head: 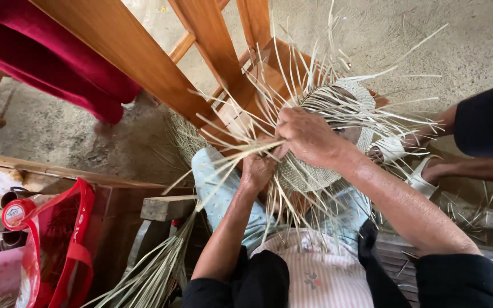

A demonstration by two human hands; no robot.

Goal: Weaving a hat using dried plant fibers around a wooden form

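A half-woven pale straw hat (338,108) rests in my lap, with many loose straw strands (372,122) fanning out from its edge. My right hand (309,137) lies on top of the weave and pinches a few strands. My left hand (258,170) grips a bunch of strands just below it, at the hat's near edge. Both forearms reach up from black sleeves.
A wooden chair frame (144,57) stands ahead, dark red cloth (52,63) to its left. A red bag (58,251) and a bundle of straw (155,274) sit at lower left. Another person's feet in white sandals (417,171) are at right.
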